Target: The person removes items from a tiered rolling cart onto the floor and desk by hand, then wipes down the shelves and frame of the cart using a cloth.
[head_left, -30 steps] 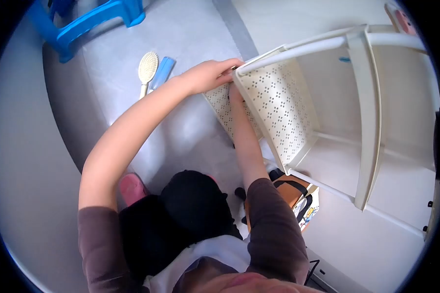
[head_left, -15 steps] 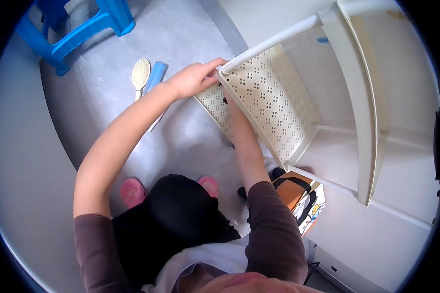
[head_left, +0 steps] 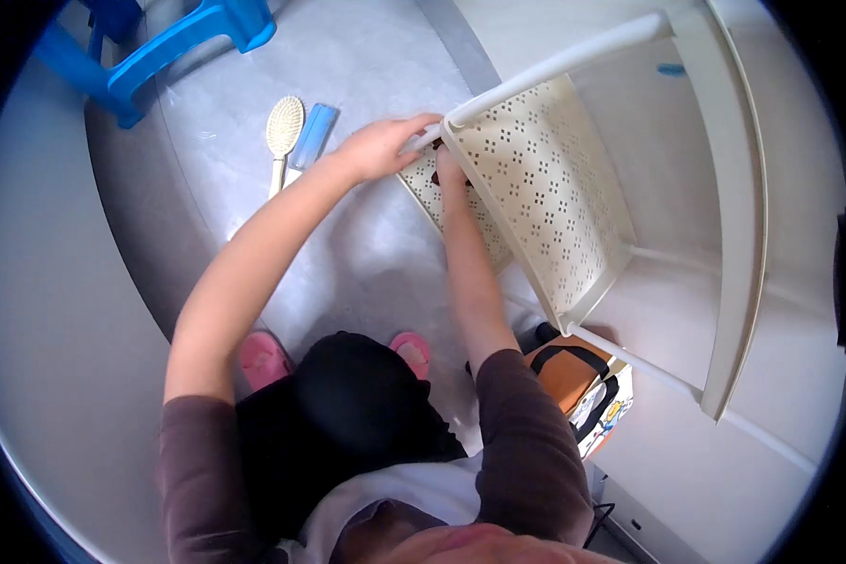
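My left hand (head_left: pixel 383 148) is closed around the white pole (head_left: pixel 425 139) at the near corner of a cream shelf rack, its thumb and fingers on either side of it. My right hand (head_left: pixel 452 166) reaches between the perforated upper shelf (head_left: pixel 540 179) and the lower shelf (head_left: pixel 423 193). A small dark reddish-brown thing (head_left: pixel 436 178) shows beside its fingers. The fingers are bent and partly hidden, so what they grip cannot be made out.
A cream hairbrush (head_left: pixel 285 127) and a blue case (head_left: pixel 313 136) lie on the grey floor. A blue plastic stool (head_left: pixel 174 52) stands at upper left. An orange and white bag (head_left: pixel 569 376) sits beneath the rack. Pink slippers (head_left: pixel 263 360) are near my knees.
My right hand, hidden under the upper shelf before, now shows partly near the corner pole. My left hand stays at the pole. The whole view has shifted slightly.
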The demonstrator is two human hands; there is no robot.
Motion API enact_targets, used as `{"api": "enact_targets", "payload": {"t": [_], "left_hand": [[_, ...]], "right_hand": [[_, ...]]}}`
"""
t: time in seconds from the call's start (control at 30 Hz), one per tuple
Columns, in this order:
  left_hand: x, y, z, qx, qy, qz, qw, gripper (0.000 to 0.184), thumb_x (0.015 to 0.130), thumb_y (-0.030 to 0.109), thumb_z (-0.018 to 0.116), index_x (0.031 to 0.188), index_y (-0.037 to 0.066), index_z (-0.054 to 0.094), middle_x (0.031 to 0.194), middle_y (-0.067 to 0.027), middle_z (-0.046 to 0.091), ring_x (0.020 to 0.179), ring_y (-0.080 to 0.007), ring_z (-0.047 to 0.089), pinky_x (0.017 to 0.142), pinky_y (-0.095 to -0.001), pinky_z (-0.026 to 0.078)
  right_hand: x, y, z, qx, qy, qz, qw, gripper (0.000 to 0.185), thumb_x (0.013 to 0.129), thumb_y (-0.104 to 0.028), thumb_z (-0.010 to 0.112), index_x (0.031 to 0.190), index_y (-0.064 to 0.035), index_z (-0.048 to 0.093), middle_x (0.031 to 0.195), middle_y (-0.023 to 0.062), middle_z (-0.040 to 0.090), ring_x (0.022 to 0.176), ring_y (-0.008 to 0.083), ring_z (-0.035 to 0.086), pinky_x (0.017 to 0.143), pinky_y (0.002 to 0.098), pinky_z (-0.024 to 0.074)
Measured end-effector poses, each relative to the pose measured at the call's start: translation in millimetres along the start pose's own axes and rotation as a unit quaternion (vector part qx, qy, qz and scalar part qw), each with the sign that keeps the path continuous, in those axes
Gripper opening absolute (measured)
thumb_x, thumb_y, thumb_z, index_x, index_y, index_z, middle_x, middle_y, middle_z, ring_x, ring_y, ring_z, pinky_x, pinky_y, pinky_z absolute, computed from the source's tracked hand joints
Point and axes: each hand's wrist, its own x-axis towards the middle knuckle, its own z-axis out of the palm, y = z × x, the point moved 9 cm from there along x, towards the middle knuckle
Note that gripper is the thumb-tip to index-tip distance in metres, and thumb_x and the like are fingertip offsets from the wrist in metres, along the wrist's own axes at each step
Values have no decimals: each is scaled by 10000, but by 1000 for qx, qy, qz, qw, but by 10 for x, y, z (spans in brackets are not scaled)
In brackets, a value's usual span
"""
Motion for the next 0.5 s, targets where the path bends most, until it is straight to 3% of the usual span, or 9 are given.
{"api": "enact_targets", "payload": {"t": [0.07, 0.17, 0.3, 0.5], "left_hand": [[-48, -259, 212, 81, 45, 11, 996, 616, 726, 76, 588, 1265, 154, 301, 968, -143, 577, 907, -308, 550, 773, -383, 442], [-127, -694, 620, 53, -107, -186, 975, 691, 678, 38, 612, 1279, 140, 286, 973, -147, 573, 919, -310, 543, 788, -384, 437], [-74, -857, 687, 85, -70, -144, 983, 804, 642, 6, 643, 1315, 132, 222, 933, -172, 580, 866, -330, 551, 760, -383, 446], [-38, -950, 680, 81, -41, -69, 994, 787, 626, 55, 666, 1295, 157, 262, 908, -156, 592, 824, -325, 568, 707, -389, 455]], "right_hand": [[-16, -7, -31, -12, -8, 2, 1000, 418, 751, -123, 557, 1143, -39, 438, 1113, 148, 486, 1043, 263, 452, 902, 364, 340], [-43, -42, -56, -31, -21, 5, 999, 423, 742, -110, 556, 1141, -37, 438, 1110, 153, 487, 1046, 271, 452, 904, 367, 338], [-83, -135, -89, -53, -38, 16, 998, 429, 730, -94, 554, 1139, -35, 438, 1106, 161, 490, 1049, 280, 451, 906, 371, 335], [-292, -500, -114, -70, -75, 51, 993, 439, 713, -69, 551, 1135, -31, 437, 1100, 173, 493, 1053, 295, 450, 910, 377, 331]]}}
